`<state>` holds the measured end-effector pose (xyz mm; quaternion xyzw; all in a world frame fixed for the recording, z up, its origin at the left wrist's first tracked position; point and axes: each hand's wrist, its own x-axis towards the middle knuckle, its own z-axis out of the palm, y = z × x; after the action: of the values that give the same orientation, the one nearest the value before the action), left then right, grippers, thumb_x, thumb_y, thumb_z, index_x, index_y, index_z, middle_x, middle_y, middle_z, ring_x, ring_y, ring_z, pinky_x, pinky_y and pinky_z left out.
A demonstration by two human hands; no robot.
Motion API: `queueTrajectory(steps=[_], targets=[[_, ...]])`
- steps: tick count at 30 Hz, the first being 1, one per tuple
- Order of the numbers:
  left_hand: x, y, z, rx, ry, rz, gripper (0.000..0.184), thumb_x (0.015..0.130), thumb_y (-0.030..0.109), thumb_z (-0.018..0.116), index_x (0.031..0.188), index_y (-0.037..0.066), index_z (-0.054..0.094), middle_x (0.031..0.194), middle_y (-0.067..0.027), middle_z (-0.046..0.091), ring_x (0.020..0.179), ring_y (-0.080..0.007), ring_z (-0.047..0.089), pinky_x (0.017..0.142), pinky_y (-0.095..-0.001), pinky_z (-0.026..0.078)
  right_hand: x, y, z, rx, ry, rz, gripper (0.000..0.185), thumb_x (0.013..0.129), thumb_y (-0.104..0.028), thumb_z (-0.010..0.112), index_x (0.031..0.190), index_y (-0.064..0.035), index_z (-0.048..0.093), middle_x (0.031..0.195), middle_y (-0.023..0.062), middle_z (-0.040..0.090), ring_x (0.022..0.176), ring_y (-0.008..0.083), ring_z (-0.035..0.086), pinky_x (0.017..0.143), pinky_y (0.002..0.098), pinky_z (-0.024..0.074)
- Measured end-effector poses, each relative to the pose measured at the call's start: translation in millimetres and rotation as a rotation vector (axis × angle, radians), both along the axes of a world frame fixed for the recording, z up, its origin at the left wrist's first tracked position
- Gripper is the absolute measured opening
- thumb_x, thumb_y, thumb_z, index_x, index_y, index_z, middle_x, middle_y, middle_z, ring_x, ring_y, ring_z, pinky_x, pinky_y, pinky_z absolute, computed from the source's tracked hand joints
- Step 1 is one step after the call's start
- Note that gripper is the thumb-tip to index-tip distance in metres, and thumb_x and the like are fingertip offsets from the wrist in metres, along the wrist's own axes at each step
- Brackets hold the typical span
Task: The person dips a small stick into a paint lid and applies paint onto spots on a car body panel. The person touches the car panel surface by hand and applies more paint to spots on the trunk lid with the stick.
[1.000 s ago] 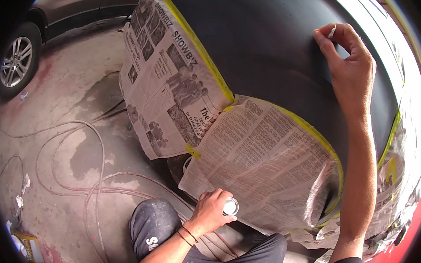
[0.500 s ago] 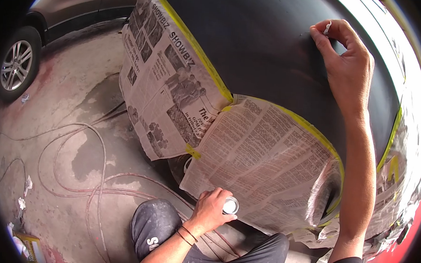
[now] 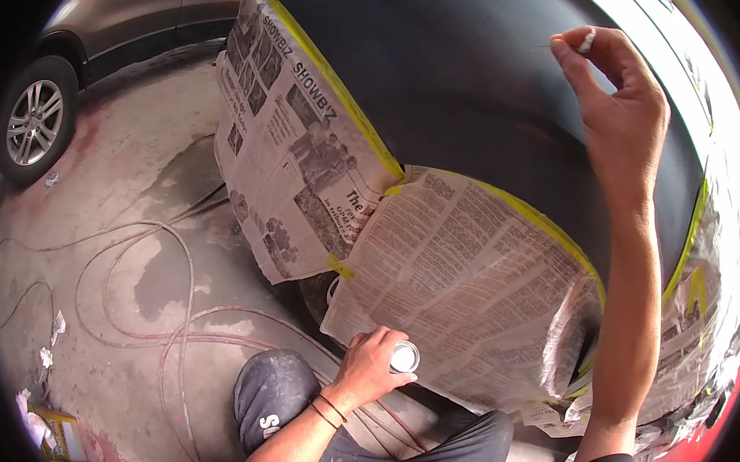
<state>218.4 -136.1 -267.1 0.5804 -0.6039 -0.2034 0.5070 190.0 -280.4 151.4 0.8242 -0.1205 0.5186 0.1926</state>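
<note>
Head view: a dark panel takes up twelve to two o'clock, the largest thing near the hands. A car stands at ten o'clock, well apart. Newspaper covers the area below the panel, its upper edges bound with yellow tape. At eight o'clock a hose loops over the floor.

The right hand, at two o'clock, is raised before the panel, thumb and forefinger drawn narrow; I cannot tell whether it touches. The left hand, at six, is curled around a small can, its round mouth facing the camera and its inside pale. Smallest is a white scrap in the right hand's fingers; a fine tip seems to project toward nine o'clock, too small to identify.

For steady work, I judge, the pinch should stay light and the strokes short, with the right wrist clear of the panel. Holding the can level, low and away from the newspaper would guard against drips.
</note>
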Motion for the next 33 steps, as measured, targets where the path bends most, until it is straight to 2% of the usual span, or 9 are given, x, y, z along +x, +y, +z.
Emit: queueTrajectory(steps=[4, 8, 12, 17, 19, 21, 22, 27, 33], targets=[[-1, 0, -1, -0.008, -0.002, -0.001, 0.073, 0.077, 0.032, 0.1, 0.137, 0.01, 0.065, 0.129, -0.0109, 0.069, 0.123, -0.0351, 0.069, 0.108, -0.051, 0.051, 1, 7, -2, -0.087, 0.02, -0.118, 0.011, 0.101, -0.017, 0.086, 0.109, -0.0091, 0.083, 0.108, 0.0008, 0.084, 0.111, 0.01, 0.077, 0.107, 0.0292, 0.0562], [1, 0, -2, -0.039, -0.01, 0.033, 0.072, 0.077, 0.034, 0.099, 0.137, 0.009, 0.067, 0.128, -0.0113, 0.07, 0.122, -0.0357, 0.07, 0.105, -0.0501, 0.052, -25, 36, -29, 0.014, -0.039, 0.006, 0.015, 0.098, -0.016, 0.086, 0.109, -0.0073, 0.08, 0.107, 0.0053, 0.084, 0.104, 0.0163, 0.08, 0.1, 0.0342, 0.0596], [7, -1, -5, -0.087, -0.055, 0.11, 0.074, 0.076, 0.034, 0.1, 0.137, 0.006, 0.069, 0.127, -0.0141, 0.072, 0.119, -0.0383, 0.071, 0.103, -0.0481, 0.056, -101, 73, -110, 0.118, 0.091, 0.134, 0.014, 0.09, 0.001, 0.085, 0.102, -0.0037, 0.079, 0.098, 0.0095, 0.083, 0.094, 0.0268, 0.081, 0.087, 0.0406, 0.0643], [2, 2, 9, 0.02, 0.026, 0.229, 0.076, 0.077, 0.029, 0.103, 0.138, 0.003, 0.067, 0.129, -0.0156, 0.07, 0.121, -0.0329, 0.071, 0.106, -0.0436, 0.056, -204, 82, -245, 0.366, 0.142, 0.214, 0.019, 0.083, 0.002, 0.086, 0.096, -0.0082, 0.076, 0.095, 0.0051, 0.081, 0.09, 0.025, 0.081, 0.082, 0.0424, 0.0647], [-8, 2, 12, 0.061, 0.017, 0.302, 0.076, 0.078, 0.03, 0.103, 0.139, 0.003, 0.067, 0.129, -0.0143, 0.07, 0.121, -0.0307, 0.07, 0.107, -0.0423, 0.056, -241, 80, -286, 0.565, 0.152, 0.297, 0.02, 0.088, 0.009, 0.084, 0.098, -0.006, 0.074, 0.094, 0.0086, 0.082, 0.086, 0.0274, 0.081, 0.084, 0.0428, 0.0637], [-16, 2, 6, 0.09, -0.006, 0.376, 0.076, 0.079, 0.028, 0.104, 0.14, 0.004, 0.066, 0.128, -0.0104, 0.069, 0.124, -0.026, 0.068, 0.11, -0.0408, 0.053, -277, 78, -326, 0.8, 0.353, 0.299, 0.021, 0.094, -0.002, 0.081, 0.114, -0.0073, 0.074, 0.119, 0.0109, 0.08, 0.117, 0.0297, 0.077, 0.105, 0.0459, 0.0595], [-17, -1, 0, 0.113, -0.014, 0.411, 0.076, 0.079, 0.027, 0.104, 0.14, 0.004, 0.066, 0.128, -0.0096, 0.069, 0.125, -0.0249, 0.068, 0.111, -0.0405, 0.052, -278, 72, -336, 0.85, 0.323, 0.295, 0.027, 0.086, 0.002, 0.083, 0.11, -0.0086, 0.075, 0.11, 0.0081, 0.081, 0.107, 0.0292, 0.078, 0.099, 0.0443, 0.0604], [-19, -17, -29, 0.125, 0.115, 0.472, 0.08, 0.081, 0.029, 0.104, 0.141, 0.003, 0.059, 0.128, -0.0105, 0.07, 0.122, -0.0214, 0.068, 0.109, -0.0402, 0.054, -296, 47, -413, 0.956, 0.18, 0.427, 0.03, 0.086, 0.0, 0.083, 0.113, -0.0086, 0.075, 0.114, 0.0082, 0.081, 0.105, 0.0316, 0.078, 0.096, 0.0446, 0.0602], [-43, -17, -31, 0.081, 0.117, 0.482, 0.083, 0.081, 0.031, 0.105, 0.142, 0.003, 0.056, 0.128, -0.0079, 0.07, 0.123, -0.0191, 0.066, 0.112, -0.0381, 0.052, -327, 49, -423, 1.065, 0.152, 0.553, 0.025, 0.087, 0.0, 0.082, 0.11, -0.0072, 0.076, 0.112, 0.0104, 0.082, 0.104, 0.0311, 0.079, 0.095, 0.0441, 0.0602]])
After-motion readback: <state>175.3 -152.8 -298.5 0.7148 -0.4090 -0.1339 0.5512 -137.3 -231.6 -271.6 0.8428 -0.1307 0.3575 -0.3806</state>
